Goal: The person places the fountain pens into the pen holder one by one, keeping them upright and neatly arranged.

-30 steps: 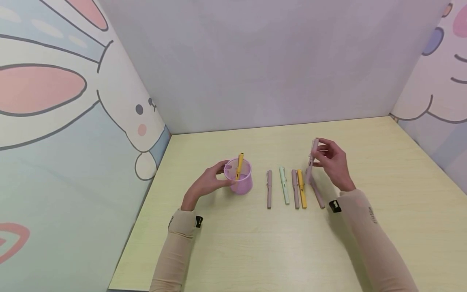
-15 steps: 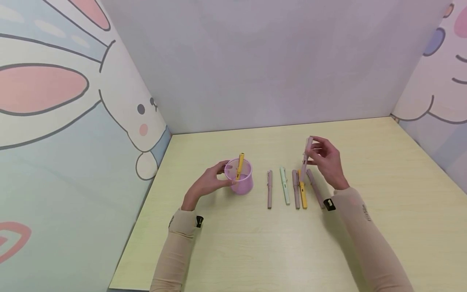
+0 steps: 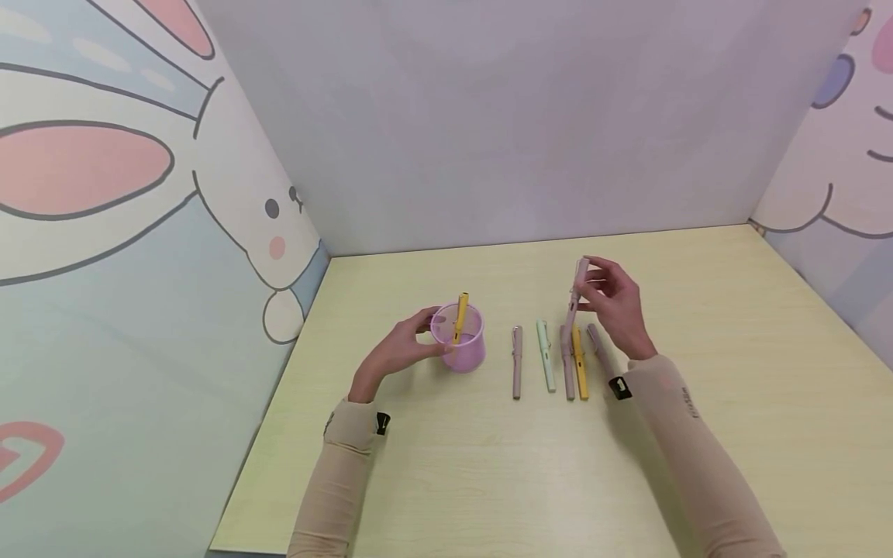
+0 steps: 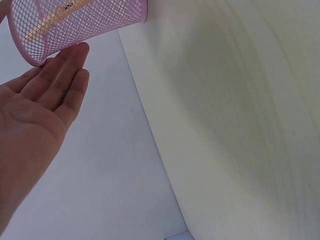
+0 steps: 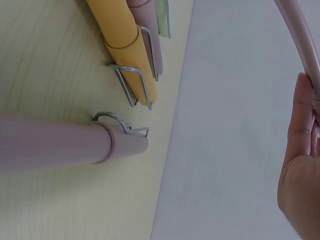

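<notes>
My left hand (image 3: 405, 346) grips the pink mesh pen holder (image 3: 467, 356), thumb on the near side and fingers at the far side of its rim. A yellow pen (image 3: 461, 314) leans inside the holder; its barrel shows through the mesh in the left wrist view. Above the row of pens, my right hand (image 3: 617, 306) pinches a mauve pen (image 3: 578, 283) by its upper part. That pen hangs steeply, its lower end overlapping a lying mauve pen (image 3: 569, 380) in the head view. Only part of the held pen (image 5: 300, 30) shows in the right wrist view.
On the pale wooden table (image 3: 460, 480) lie another mauve pen (image 3: 517, 364), a mint green pen (image 3: 546, 358), a yellow pen (image 3: 580, 372) and a tilted mauve pen (image 3: 598, 345). Walls with cartoon pictures stand at left and right; a plain wall (image 3: 488, 139) closes the back.
My right hand has moved left with the mauve pen, from over the tilted pen to over the lying mauve and yellow pens. My left hand stays on the pen holder.
</notes>
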The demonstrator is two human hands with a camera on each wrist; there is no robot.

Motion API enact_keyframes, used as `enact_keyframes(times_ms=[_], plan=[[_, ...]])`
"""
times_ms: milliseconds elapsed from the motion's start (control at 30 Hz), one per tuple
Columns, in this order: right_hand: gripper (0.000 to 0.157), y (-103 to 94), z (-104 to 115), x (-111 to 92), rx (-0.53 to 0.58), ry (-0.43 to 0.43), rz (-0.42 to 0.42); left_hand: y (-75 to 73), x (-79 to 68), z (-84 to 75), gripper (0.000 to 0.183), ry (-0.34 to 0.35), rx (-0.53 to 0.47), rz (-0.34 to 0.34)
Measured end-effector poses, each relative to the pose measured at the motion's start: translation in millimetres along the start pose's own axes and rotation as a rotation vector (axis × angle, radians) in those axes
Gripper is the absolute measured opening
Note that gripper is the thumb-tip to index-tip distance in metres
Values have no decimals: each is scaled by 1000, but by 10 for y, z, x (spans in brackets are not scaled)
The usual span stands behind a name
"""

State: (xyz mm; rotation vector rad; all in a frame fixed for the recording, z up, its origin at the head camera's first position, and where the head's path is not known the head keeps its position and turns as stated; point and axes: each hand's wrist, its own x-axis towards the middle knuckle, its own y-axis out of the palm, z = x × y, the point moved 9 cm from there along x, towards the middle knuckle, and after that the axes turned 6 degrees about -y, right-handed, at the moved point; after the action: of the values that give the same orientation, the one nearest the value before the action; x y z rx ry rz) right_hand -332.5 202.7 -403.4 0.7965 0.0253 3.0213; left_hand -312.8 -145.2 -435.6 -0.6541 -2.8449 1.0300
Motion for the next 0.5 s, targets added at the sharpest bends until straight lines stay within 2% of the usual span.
enact_keyframes(times_ms=[200,367,500], plan=[[46,70,0,19,53,-12,-5,-3,-10,-14,80,-4,-2,1],[45,131,-4,33,30,-21,-3,-2,-15,-9,81,-10,-1,0],[46,188,-10,46,53,-20,0,1,-8,3,82,-17,-1,-5]])
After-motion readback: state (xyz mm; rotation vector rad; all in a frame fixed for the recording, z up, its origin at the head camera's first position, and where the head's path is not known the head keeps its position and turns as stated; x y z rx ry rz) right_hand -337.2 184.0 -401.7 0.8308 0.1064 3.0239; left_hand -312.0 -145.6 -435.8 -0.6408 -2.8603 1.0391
